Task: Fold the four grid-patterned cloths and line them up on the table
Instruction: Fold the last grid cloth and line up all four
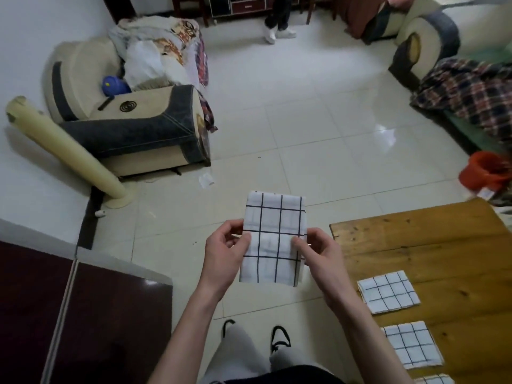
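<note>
White grid cloths — four in all. Three folded ones (388,291) (412,344) (434,379) lie in a line on the wooden table (432,245). The fourth cloth (274,236) is up in the air — left hand (225,249) and right hand (318,252) pinch its sides.

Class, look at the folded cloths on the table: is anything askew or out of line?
Yes. The farthest folded cloth sits rotated, its edges at an angle to the wooden table edge, unlike the squarer middle cloth.
</note>
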A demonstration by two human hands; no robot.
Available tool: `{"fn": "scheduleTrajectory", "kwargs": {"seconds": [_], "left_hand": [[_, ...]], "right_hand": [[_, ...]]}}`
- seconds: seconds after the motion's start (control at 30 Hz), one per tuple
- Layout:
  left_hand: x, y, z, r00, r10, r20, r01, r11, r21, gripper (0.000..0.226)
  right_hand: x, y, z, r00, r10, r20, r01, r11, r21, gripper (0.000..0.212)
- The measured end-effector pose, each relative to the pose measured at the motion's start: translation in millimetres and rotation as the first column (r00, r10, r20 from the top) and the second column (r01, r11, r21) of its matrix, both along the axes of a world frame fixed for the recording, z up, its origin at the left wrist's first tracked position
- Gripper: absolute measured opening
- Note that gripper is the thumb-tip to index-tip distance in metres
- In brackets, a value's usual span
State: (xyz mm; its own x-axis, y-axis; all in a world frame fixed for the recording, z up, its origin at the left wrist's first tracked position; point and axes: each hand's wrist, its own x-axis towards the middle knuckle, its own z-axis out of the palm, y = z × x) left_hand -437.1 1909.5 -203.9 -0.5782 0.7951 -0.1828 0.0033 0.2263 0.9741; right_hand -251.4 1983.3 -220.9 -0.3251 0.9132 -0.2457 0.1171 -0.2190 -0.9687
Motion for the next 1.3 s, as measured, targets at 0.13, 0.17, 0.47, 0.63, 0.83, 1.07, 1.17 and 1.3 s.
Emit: {"fn": "scheduleTrajectory", "kwargs": {"seconds": [0.13,0.17,0.47,0.63,0.83,1.07,1.17,1.3], "left_hand": [[-14.2,41.8,-7.0,0.992,-0.124,0.037,0.125,0.992,-0.031,0.029],[-18.2,53.0,-8.4,0.985,-0.166,0.044,0.167,0.985,-0.038,0.032],[-60.4,161.6,-16.7,0.843,-0.533,0.066,0.536,0.843,-0.035,0.037],[-47.8,208.9,-25.7,0.729,-0.677,0.101,0.682,0.731,-0.023,0.035],[-7.1,244.8,-39.2,0.578,-0.805,0.132,0.815,0.578,-0.046,0.036],[56.8,277.3,-60.5,0.463,-0.873,0.152,0.886,0.454,-0.094,0.039],[81.4,290.6,-70.1,0.470,-0.865,0.176,0.882,0.455,-0.117,0.038],[108.3,307.9,-87.3,0.473,-0.867,0.158,0.879,0.453,-0.150,0.031]], "right_hand": [[-5.2,21.2,-4.4,0.995,-0.102,0.000,0.102,0.995,-0.013,0.004],[-7.6,27.0,-6.0,0.991,-0.135,0.005,0.135,0.991,-0.013,0.005],[-42.7,69.9,-7.7,0.881,-0.474,0.011,0.474,0.880,-0.032,0.007],[-43.3,80.9,-13.0,0.729,-0.684,0.009,0.683,0.727,-0.073,0.031],[-18.9,82.7,-19.1,0.553,-0.830,0.074,0.833,0.550,-0.058,0.016],[20.0,89.9,-45.0,0.353,-0.929,0.108,0.934,0.343,-0.099,0.013],[36.2,98.8,-57.5,0.287,-0.953,0.094,0.953,0.274,-0.131,0.014],[56.8,112.8,-76.6,0.245,-0.967,0.075,0.963,0.233,-0.135,0.022]]}}
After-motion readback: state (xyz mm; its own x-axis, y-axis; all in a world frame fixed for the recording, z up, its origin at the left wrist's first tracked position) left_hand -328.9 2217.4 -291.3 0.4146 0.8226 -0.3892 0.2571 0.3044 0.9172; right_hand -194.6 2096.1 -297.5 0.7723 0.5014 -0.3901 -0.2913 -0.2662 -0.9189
